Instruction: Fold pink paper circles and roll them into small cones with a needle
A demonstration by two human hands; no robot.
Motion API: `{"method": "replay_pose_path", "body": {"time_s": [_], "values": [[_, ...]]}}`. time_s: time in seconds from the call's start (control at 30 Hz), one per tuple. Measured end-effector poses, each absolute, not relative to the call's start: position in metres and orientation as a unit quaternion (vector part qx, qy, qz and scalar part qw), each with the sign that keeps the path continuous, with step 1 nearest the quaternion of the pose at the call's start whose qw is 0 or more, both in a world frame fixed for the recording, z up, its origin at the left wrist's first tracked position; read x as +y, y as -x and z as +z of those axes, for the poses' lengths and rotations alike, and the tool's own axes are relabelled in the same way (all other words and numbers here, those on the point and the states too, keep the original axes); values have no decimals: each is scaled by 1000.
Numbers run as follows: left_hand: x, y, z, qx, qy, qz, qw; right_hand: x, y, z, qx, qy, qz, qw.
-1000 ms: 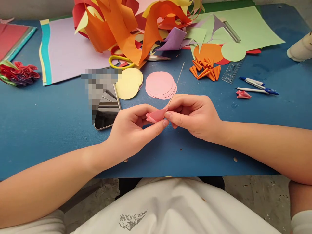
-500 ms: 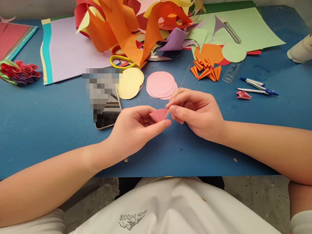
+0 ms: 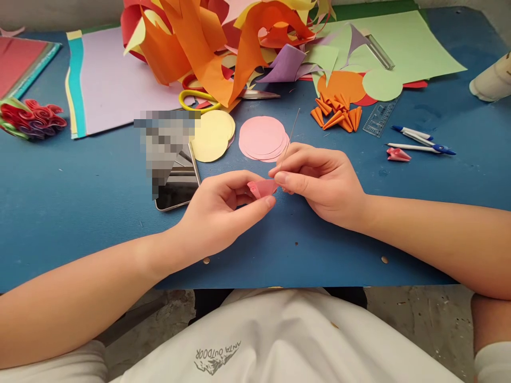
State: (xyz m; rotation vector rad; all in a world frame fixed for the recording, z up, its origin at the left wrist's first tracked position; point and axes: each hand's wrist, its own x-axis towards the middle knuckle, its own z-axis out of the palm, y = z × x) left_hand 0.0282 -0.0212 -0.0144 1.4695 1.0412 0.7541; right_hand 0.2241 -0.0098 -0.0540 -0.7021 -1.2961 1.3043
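Observation:
My left hand (image 3: 223,210) pinches a small rolled pink paper cone (image 3: 261,188) between thumb and fingers, just above the blue table (image 3: 80,213). My right hand (image 3: 319,178) meets it from the right, its fingertips closed on the cone's tip and on a thin metal wire (image 3: 291,133) that slants up and away. Just behind my hands lies a stack of pink paper circles (image 3: 262,138), and a stack of yellow circles (image 3: 213,135) lies to its left.
A phone (image 3: 178,186) lies left of my hands. Yellow-handled scissors (image 3: 199,98), heaped paper scraps (image 3: 223,42), orange cones (image 3: 337,114), a finished pink cone (image 3: 397,155), a compass (image 3: 423,141), a clear ruler (image 3: 379,118) and paper roses (image 3: 30,119) crowd the back.
The pink paper has been rolled tighter into a smaller cone. The wire has swung slightly, and my right hand has shifted a little up and left.

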Motion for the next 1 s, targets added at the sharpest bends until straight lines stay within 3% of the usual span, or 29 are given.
{"method": "replay_pose_path", "body": {"time_s": [0.57,1.0], "values": [[-22,-28,-18,416,-538,352,643,-9,-227,-53,-538,273,594,531],[-23,-29,-16,432,-542,375,615,-13,-223,-47,-530,319,614,490]]}}
